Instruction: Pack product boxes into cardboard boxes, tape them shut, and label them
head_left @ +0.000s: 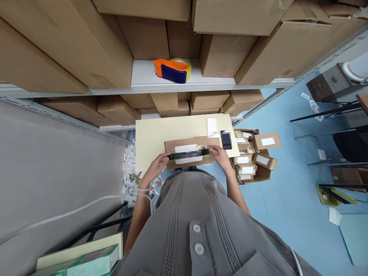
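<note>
A long open cardboard box (184, 144) lies on a small pale yellow table (149, 138), with a dark green and red item and white labels inside it. My left hand (158, 163) grips the box's left end, fingers curled round the edge. My right hand (220, 154) holds the right end, fingers closed on the flap. A black phone (226, 139) and a white slip of paper (212, 125) lie on the table just beyond my right hand.
An orange and blue tape dispenser (171, 70) sits on the shelf (143, 76) among large cartons. An open carton of several small labelled parcels (253, 157) stands on the blue floor right of the table. Green boxes (94, 260) lie at lower left.
</note>
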`<state>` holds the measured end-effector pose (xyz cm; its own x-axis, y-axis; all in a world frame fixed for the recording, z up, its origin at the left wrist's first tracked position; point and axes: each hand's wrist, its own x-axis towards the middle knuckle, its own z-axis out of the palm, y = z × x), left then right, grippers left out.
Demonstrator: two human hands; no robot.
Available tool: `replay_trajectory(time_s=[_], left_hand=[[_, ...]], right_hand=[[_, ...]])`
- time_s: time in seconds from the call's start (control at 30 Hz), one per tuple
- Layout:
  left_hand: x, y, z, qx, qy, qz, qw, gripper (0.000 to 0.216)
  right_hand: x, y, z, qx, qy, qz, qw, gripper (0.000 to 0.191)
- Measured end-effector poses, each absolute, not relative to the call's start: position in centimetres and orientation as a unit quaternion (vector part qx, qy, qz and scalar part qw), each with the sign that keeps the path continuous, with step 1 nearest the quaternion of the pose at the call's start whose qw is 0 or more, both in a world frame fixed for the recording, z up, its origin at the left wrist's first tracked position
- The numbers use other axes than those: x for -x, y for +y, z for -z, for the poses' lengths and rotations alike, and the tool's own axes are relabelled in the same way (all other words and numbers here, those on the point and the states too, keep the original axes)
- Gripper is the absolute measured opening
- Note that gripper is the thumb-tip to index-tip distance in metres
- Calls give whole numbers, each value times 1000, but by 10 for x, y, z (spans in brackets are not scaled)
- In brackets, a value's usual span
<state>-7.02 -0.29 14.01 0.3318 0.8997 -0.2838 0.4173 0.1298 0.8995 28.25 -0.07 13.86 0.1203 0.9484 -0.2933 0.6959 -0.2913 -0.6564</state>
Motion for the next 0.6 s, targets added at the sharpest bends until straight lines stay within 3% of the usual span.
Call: replay_trajectory(time_s=[0.1, 0.17, 0.23, 0.3, 0.4, 0.6], left_hand=[[77, -15, -136, -657, 514, -207, 512, 59], [69, -18, -121, -649, 551, -212, 479, 70], [55, -17, -101, -610, 607, -242, 449, 74], [41, -12, -82, -567, 642, -277, 435, 70], [29, -3, -65, -528, 650, -332, 434, 61], [43, 14, -84, -541, 629, -374, 415, 49]], right_hand=[[-307, -23, -124, 838, -398, -320, 193, 33], [-310, -33, -110, 843, -286, -395, 226, 40], [-304, -36, -98, 797, -198, -478, 312, 48], [-291, -32, -90, 756, -153, -482, 417, 54], [-270, -18, -89, 722, -206, -420, 510, 56], [-253, 15, -101, 691, -304, -400, 520, 54]])
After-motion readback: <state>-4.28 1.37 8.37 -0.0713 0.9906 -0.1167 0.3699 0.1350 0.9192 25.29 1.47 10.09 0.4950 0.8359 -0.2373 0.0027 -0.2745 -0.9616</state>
